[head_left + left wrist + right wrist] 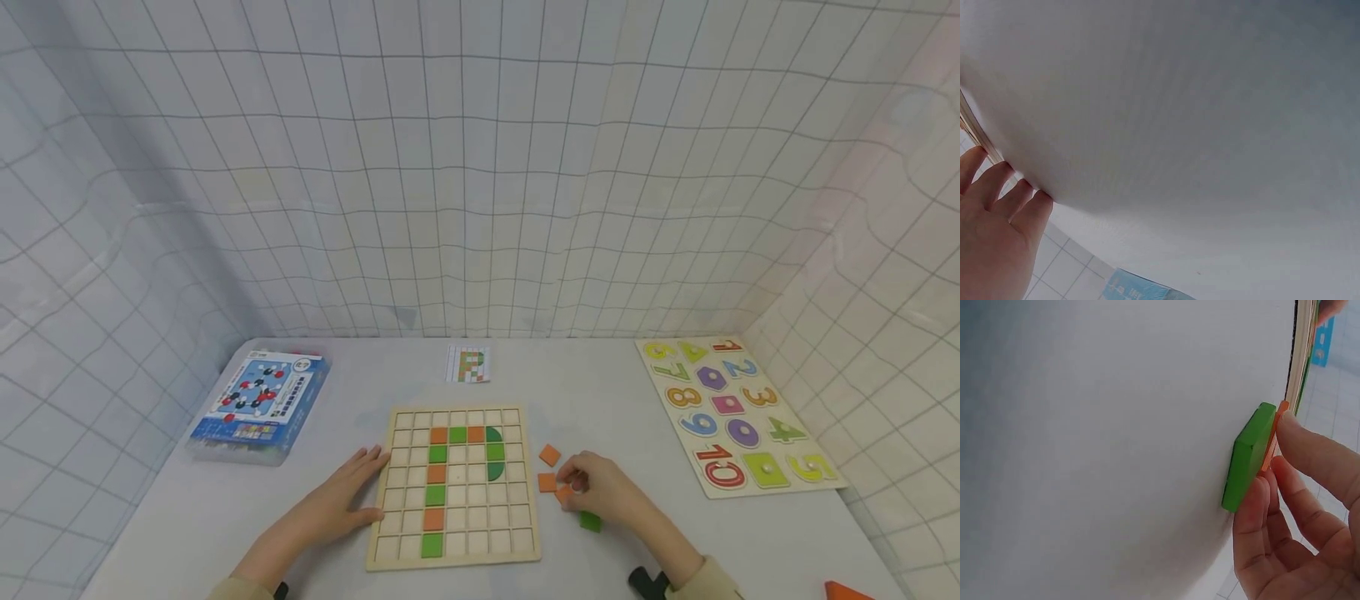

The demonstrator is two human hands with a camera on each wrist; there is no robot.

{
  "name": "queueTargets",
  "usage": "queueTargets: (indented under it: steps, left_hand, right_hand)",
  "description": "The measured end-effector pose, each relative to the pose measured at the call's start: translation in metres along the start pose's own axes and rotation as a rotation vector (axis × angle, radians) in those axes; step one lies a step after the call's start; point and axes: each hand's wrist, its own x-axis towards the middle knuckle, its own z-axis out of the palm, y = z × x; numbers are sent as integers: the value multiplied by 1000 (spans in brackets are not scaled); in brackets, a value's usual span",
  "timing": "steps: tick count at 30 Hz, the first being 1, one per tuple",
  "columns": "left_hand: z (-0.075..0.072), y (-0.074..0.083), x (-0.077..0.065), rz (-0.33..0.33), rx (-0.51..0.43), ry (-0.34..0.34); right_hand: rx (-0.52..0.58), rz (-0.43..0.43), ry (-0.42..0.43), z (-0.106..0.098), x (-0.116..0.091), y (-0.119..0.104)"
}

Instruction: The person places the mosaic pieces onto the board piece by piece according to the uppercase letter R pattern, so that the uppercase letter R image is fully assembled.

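Observation:
A wooden grid board (501, 559) lies on the table, with orange and green square tiles and two dark green quarter-round pieces set in its cells. My left hand (341, 498) rests at the board's left edge, fingers extended, the fingertips and thumb at the rim. Right of the board, my right hand (603, 490) pinches an orange square tile (564, 496) between thumb and fingers, low over the table. Close to that hand lie a green square tile (1249, 453) and two more orange tiles, one nearer the board (547, 482) and one farther back (550, 454).
Behind the board lies a small pattern card (468, 365). A clear plastic box with a blue molecule-picture label (258, 396) sits at the left. On the right is a number puzzle board (738, 417). An orange object (846, 591) shows at the bottom right corner.

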Motion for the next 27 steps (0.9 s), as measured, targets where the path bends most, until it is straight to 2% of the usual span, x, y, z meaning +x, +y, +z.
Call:
queueTargets:
  steps: [9, 17, 23, 27]
  left_hand:
    - [0, 1, -2, 9, -11, -2]
    - [-2, 3, -4, 7, -8, 1]
    - [-2, 4, -4, 11, -11, 3]
    - [-2, 5, -4, 14, -10, 10]
  right_hand:
    - [-33, 47, -37, -1, 3, -2]
    - [-38, 40, -37, -5, -1, 4]
    - [10, 36, -47, -10, -3, 5]
    - [59, 11, -5, -13, 1, -1]
